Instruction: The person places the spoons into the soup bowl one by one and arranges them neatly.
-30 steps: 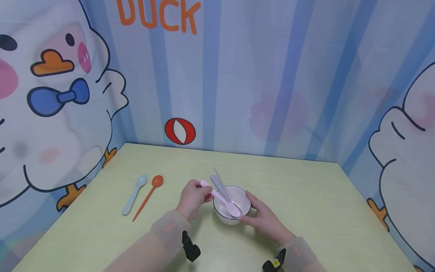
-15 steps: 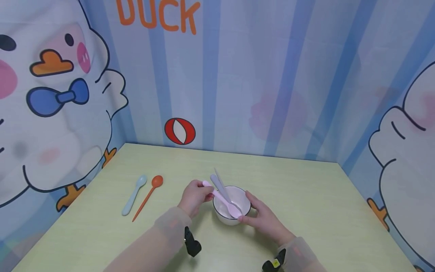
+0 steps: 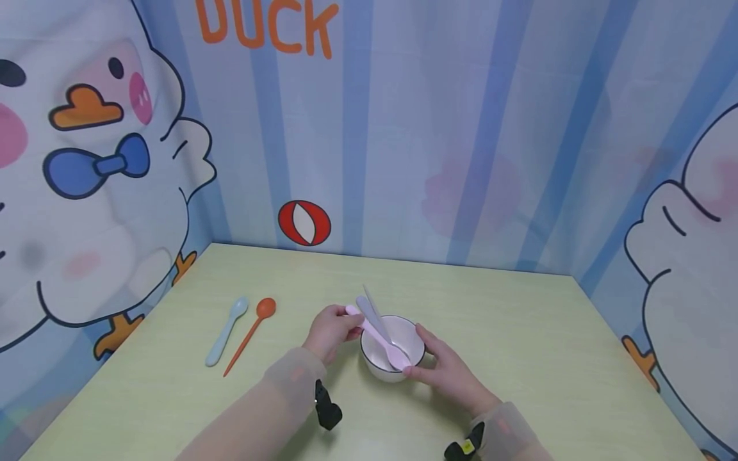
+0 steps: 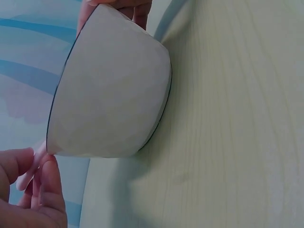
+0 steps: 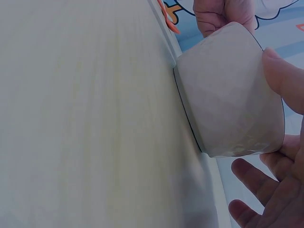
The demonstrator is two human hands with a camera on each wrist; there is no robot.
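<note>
A white bowl (image 3: pixel 382 372) with a dark rim stands upright on the table. My left hand (image 3: pixel 330 334) pinches the handle of a pink spoon (image 3: pixel 398 357) at the bowl's left rim; the spoon's head lies over the inside of the bowl. In the left wrist view, thumb and fingers (image 4: pixel 50 183) close on that pink handle. On the other side, my right hand (image 3: pixel 451 372) holds the bowl by its rim, thumb at the near edge and fingers at the far one. A lavender handle (image 3: pixel 368 308) and a thin greyish one lean out of the bowl; their lower ends are partly hidden.
To the left on the table (image 3: pixel 490 307) lie a light blue spoon (image 3: pixel 227 333) and an orange spoon (image 3: pixel 250 336), side by side. A curtain (image 3: pixel 403 128) with cartoon ducks rises behind the table and at both sides.
My left hand and the pink spoon have shifted slightly right, further over the bowl. The right hand and the bowl stay in place.
</note>
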